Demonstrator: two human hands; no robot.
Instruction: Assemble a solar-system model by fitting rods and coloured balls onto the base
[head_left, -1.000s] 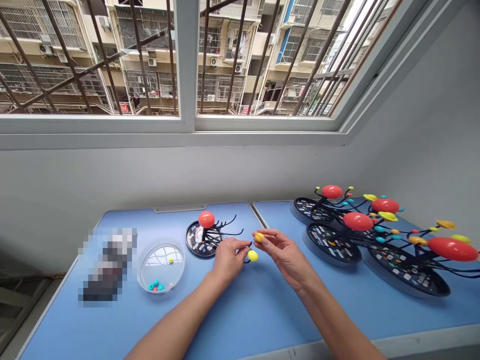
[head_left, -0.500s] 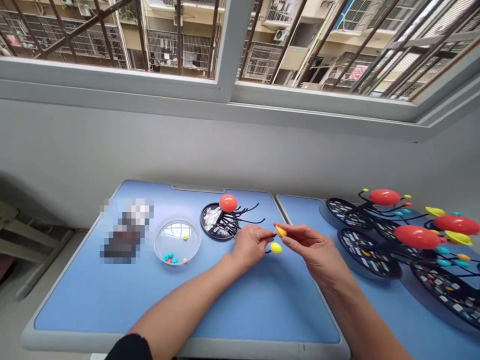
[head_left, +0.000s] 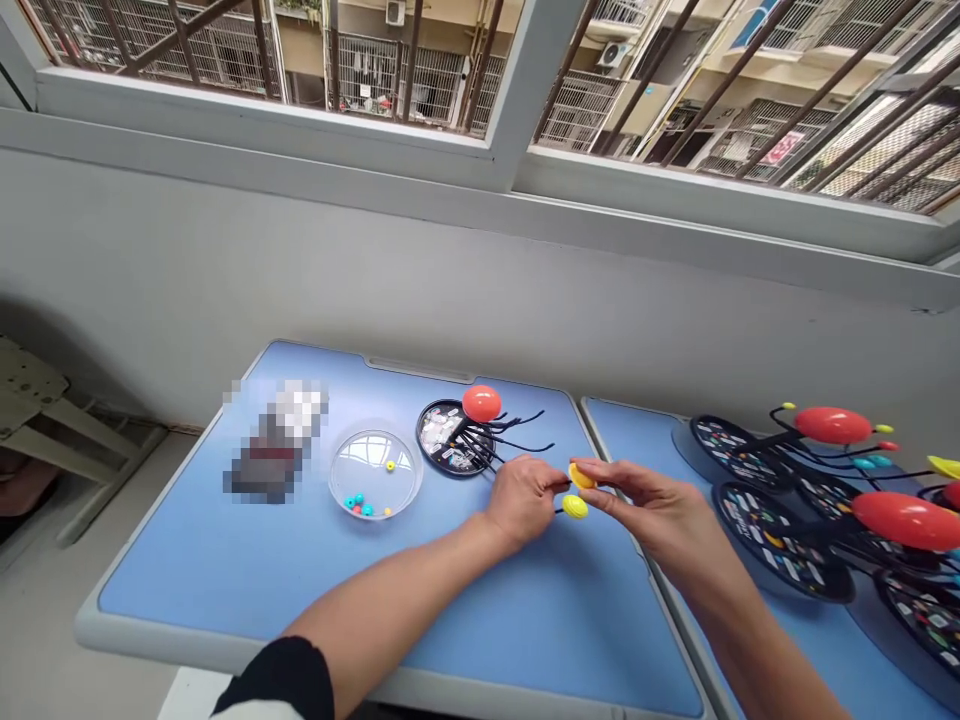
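Observation:
My left hand (head_left: 523, 497) is closed in a pinch on a thin black arm of a solar-system model (head_left: 466, 437), a black disc with a red ball on top. A yellow ball (head_left: 575, 507) hangs on an arm tip just below my fingers. My right hand (head_left: 651, 504) pinches an orange-yellow ball (head_left: 580, 476) against the arm tip, directly beside the left hand's fingers. Both hands hover over the blue table (head_left: 315, 590).
A clear round bowl (head_left: 375, 473) with several small teal, red and yellow beads sits left of the model. A blurred object (head_left: 274, 440) lies further left. Several finished models (head_left: 840, 480) crowd a second blue table on the right. A grey wall and barred window rise behind.
The view has tilted down and to the left, so the tables sit further right in the picture. Both hands keep their pinches, with the orange-yellow ball still at the arm tip.

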